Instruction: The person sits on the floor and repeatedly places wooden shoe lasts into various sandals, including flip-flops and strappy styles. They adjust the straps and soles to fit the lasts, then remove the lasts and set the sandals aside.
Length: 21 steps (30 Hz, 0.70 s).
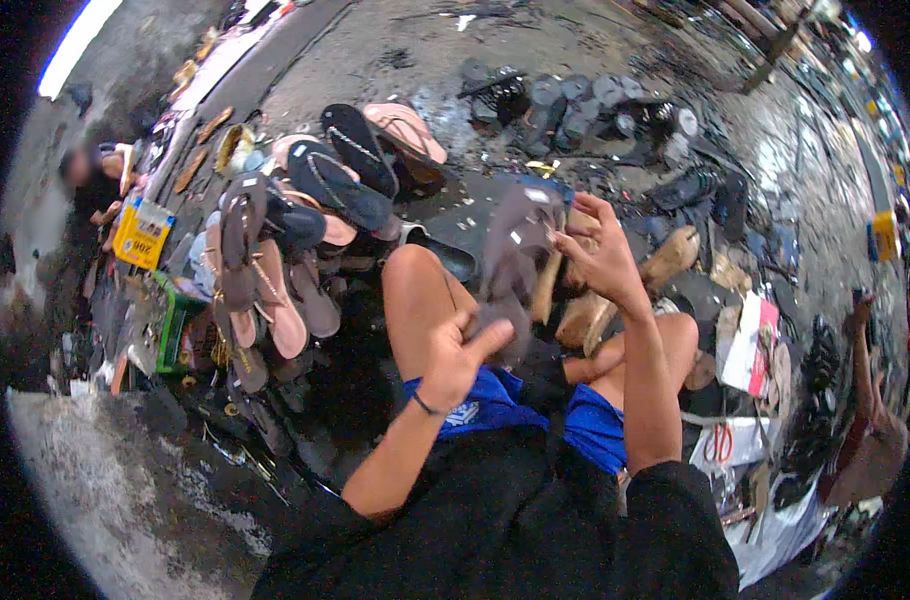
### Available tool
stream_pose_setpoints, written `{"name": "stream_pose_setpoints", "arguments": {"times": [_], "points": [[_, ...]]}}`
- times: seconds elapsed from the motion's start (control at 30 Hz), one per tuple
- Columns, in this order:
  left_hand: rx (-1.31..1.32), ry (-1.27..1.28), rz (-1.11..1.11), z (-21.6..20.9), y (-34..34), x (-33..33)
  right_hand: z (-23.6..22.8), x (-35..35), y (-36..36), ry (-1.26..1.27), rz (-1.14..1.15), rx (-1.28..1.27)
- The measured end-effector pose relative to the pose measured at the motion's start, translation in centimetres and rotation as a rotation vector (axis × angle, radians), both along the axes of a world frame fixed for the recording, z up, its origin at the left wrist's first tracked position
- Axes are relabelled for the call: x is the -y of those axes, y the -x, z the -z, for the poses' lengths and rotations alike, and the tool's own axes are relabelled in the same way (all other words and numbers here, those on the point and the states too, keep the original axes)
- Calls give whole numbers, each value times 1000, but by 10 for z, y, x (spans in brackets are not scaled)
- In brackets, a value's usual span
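Observation:
A grey-brown sandal (515, 240) is held upright above my lap, slightly blurred, with small white patches on it. My left hand (449, 362) grips its lower end, thumb across the surface. My right hand (603, 252) has its fingertips closed at the sandal's upper right edge; the exact part they pinch is unclear. Just below my right hand are wooden shoe lasts, one (583, 322) by my knee and another (671, 256) further right. To my left stands a pile of finished-looking sandals, including a pink one (280, 315) and a black one with a beaded strap (360, 150).
A green crate (178, 328) and a yellow card (143, 235) stand left of the pile. Several dark shoes (575, 105) lie ahead on the littered floor. At right are a white and pink box (747, 345) and red-handled scissors (718, 441). Another person (87, 180) sits far left.

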<state>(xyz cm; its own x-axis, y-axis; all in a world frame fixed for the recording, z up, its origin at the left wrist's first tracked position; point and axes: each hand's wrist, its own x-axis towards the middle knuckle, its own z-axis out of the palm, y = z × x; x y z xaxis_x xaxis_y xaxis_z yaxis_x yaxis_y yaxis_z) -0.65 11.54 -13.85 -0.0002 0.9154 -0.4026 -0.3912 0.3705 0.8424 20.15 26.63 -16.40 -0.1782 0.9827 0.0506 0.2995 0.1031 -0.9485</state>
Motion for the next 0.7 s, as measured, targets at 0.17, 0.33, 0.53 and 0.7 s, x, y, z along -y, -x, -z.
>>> {"name": "stream_pose_setpoints", "arguments": {"times": [0.17,0.33,0.53,0.7], "points": [[-272,-372,-408,-27,96,-88,27,5,8,153,-77,-69],[-613,-241,-588,-14,160,-150,63,31,2,235,-69,-47],[-798,-300,-172,74,50,-198,83,71,-29,323,40,-9],[-1013,-271,-69,175,6,-324,82,102,-62,418,104,-129]]}}
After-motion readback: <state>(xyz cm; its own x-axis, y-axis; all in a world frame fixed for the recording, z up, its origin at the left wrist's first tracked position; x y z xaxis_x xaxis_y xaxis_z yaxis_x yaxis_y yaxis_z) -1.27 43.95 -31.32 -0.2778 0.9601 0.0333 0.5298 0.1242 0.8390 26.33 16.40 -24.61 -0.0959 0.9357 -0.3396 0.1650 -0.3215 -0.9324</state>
